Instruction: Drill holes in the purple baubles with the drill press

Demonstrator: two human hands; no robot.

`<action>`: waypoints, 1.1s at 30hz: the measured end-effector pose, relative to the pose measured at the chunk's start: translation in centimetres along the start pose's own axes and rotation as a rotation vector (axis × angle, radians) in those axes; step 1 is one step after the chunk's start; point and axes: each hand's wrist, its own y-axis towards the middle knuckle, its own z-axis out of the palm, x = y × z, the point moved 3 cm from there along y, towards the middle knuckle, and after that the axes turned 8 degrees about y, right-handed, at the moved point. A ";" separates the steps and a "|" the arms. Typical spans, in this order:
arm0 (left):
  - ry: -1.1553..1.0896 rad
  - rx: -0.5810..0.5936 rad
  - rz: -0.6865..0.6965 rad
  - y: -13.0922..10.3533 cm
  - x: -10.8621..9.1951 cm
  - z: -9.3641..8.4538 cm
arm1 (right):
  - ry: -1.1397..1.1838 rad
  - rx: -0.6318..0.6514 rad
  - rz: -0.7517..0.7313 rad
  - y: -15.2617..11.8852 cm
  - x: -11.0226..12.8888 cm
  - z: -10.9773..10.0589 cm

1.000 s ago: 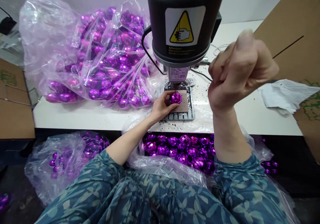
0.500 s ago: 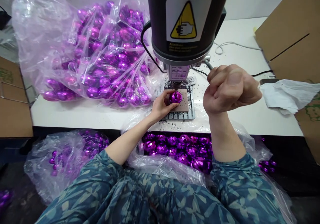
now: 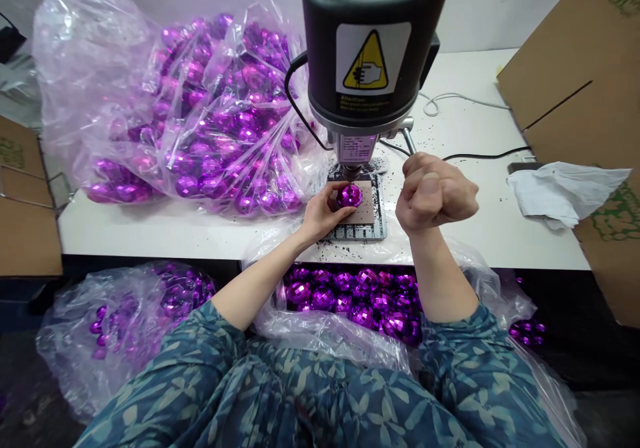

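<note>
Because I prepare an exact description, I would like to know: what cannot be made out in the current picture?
All in the head view:
Small print on the label: too small to read.
End of the lever: hidden by the right hand.
Underside of the purple ball in the left hand: hidden by the ball itself.
Top of the black housing: cut off by the upper edge.
Part of the dark object: covered by the white sheet.

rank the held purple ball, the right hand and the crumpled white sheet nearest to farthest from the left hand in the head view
1. Purple ball: held in the left hand.
2. Right hand: to the right, closed at the lever.
3. Crumpled white sheet: farther right, past the right hand.
</note>
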 end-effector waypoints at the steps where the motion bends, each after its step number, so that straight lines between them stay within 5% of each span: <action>1: 0.005 0.001 -0.003 0.0 0.0 0.0 | 0.003 0.004 0.008 0.0 0.2 0.0; 7: 0.033 -0.033 -0.016 -0.1 -0.1 -0.2 | -0.123 -0.088 0.267 4.3 0.3 2.3; 10: 0.006 -0.148 0.003 -2.0 -1.0 -0.5 | -0.135 -0.049 0.393 6.8 -1.3 3.6; 12: -0.021 -0.105 0.067 -4.3 -2.3 -0.5 | -0.116 -0.040 0.385 7.5 -2.4 3.7; 18: 0.154 0.763 0.371 -12.5 -4.8 2.1 | -0.163 0.030 0.410 7.1 -3.6 3.1; 21: 0.260 0.904 0.447 -14.6 -4.6 2.7 | -0.113 -0.010 0.399 7.2 -3.2 3.4; 24: 0.235 0.836 0.546 -14.1 -4.7 2.2 | -0.053 -0.088 0.369 7.4 -2.7 3.7; 26: 0.147 0.633 0.567 -11.7 -4.6 0.7 | -0.022 -0.111 0.384 7.6 -2.6 3.7; 30: 0.043 0.053 0.391 -2.5 -2.3 -4.2 | 0.045 -0.110 0.394 7.6 -2.7 3.6; 33: 0.093 -0.092 0.184 5.8 0.8 -6.8 | 0.042 -0.121 0.371 7.6 -2.8 3.4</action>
